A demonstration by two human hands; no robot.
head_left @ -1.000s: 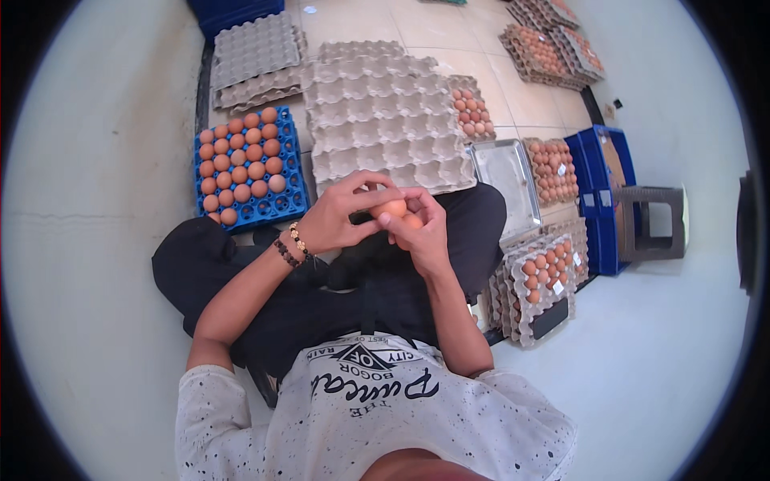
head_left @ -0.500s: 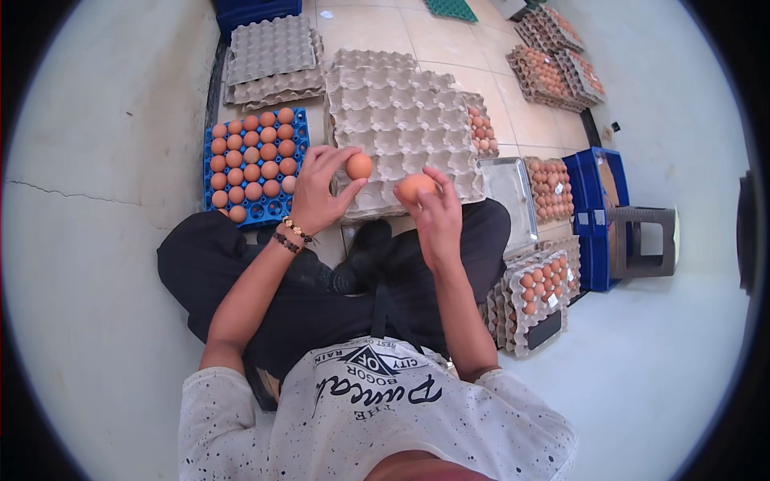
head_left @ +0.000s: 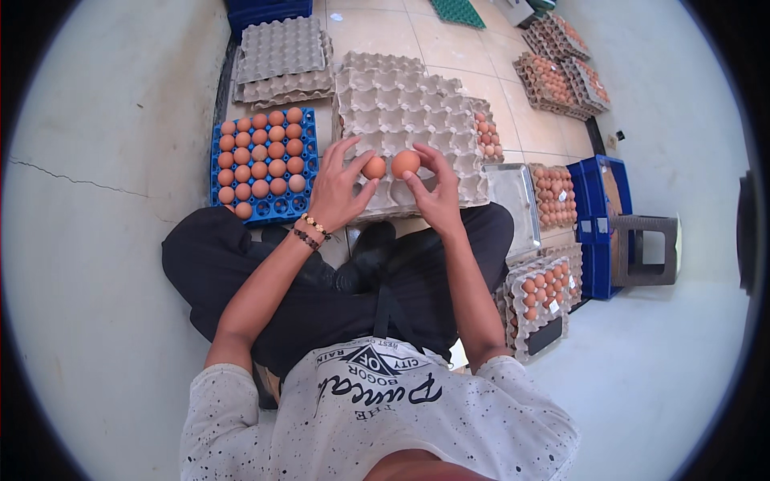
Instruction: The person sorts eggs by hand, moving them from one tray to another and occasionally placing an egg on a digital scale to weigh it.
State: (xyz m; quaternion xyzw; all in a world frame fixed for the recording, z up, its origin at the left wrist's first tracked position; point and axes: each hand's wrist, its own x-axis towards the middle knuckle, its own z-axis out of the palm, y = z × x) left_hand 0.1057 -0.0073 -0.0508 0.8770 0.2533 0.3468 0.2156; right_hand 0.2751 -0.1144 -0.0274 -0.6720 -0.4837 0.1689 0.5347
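Note:
My left hand (head_left: pixel 341 184) pinches a brown egg (head_left: pixel 374 167) between thumb and fingers. A second brown egg (head_left: pixel 406 163) is gripped by my right hand (head_left: pixel 437 192), close beside the first but with a small gap. Both eggs are over the near part of a stacked grey pulp egg tray (head_left: pixel 409 100), whose visible cups hold no eggs. To the left lies a blue plastic egg tray (head_left: pixel 273 210) filled with rows of brown eggs, except for several bare cups along its near row and right edge.
Grey pulp trays (head_left: pixel 281 50) are piled at the far left. On the right stand a metal tray (head_left: pixel 513 204), egg-filled pulp trays (head_left: pixel 552 196), blue crates (head_left: pixel 597 228) and a grey stool (head_left: pixel 646 248). A black phone-like slab (head_left: pixel 545 337) lies on a nearer egg stack.
My hands have come closer together, bringing the two eggs nearly side by side. The right egg has shifted up and left, and its grip now shows thumb and fingertips around it.

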